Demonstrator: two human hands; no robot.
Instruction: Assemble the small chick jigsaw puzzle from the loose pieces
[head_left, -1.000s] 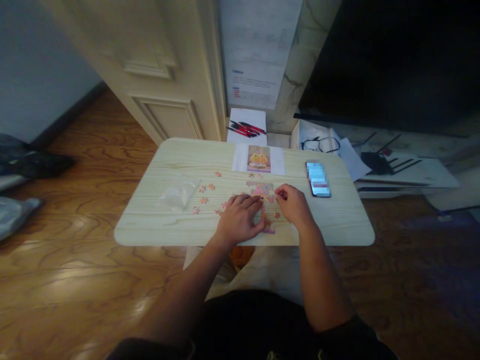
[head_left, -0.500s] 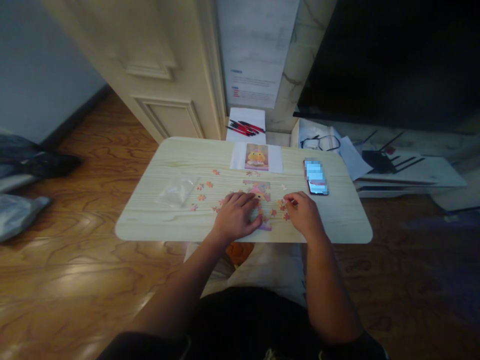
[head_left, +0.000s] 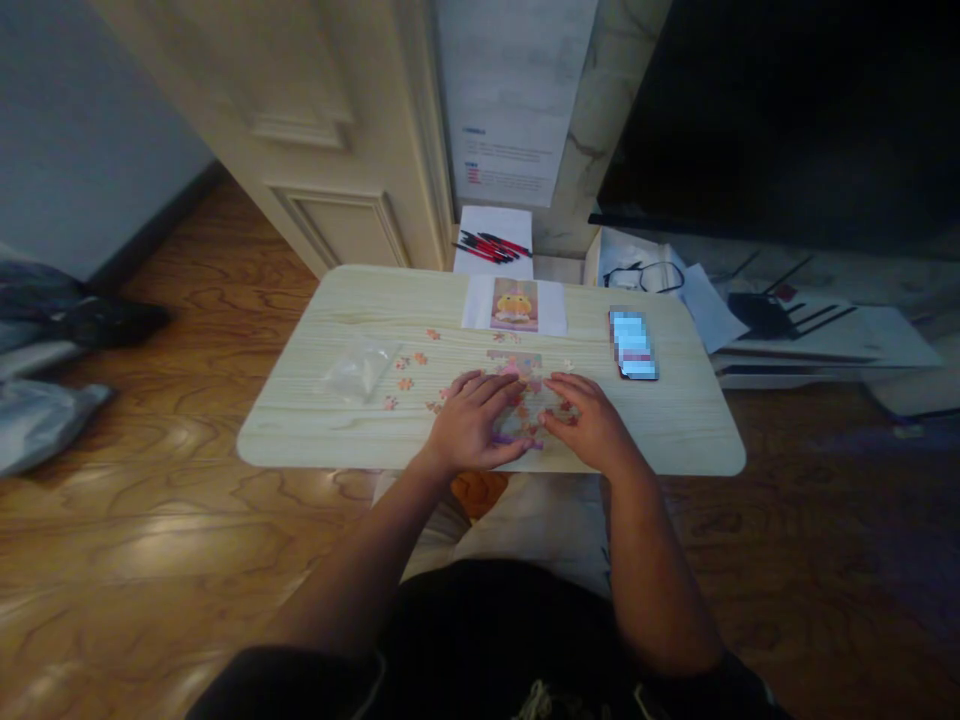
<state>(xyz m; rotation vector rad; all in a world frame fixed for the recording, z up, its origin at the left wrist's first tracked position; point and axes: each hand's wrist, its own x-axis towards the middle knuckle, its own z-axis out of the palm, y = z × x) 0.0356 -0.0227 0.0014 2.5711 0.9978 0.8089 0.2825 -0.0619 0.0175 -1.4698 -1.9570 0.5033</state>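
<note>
A partly joined jigsaw puzzle (head_left: 523, 396) lies near the front middle of a small pale wooden table (head_left: 675, 430). My left hand (head_left: 472, 422) rests flat on its left side, fingers spread over the pieces. My right hand (head_left: 583, 420) lies on its right side, fingertips touching the joined pieces; whether it pinches a loose piece I cannot tell. Loose puzzle pieces (head_left: 406, 372) are scattered to the left of my left hand. A reference picture (head_left: 514, 304) of a yellow figure lies at the far edge.
A clear plastic bag (head_left: 358, 367) lies on the table's left part. A phone (head_left: 634, 344) lies at the right. Behind the table are red and black pens (head_left: 491, 246) on paper, glasses (head_left: 643, 276), papers and a door. Bags (head_left: 45, 340) lie on the wooden floor, left.
My right hand moved left from the loose pieces at the right onto the joined puzzle. My left hand stayed on the puzzle. The view shifted slightly.
</note>
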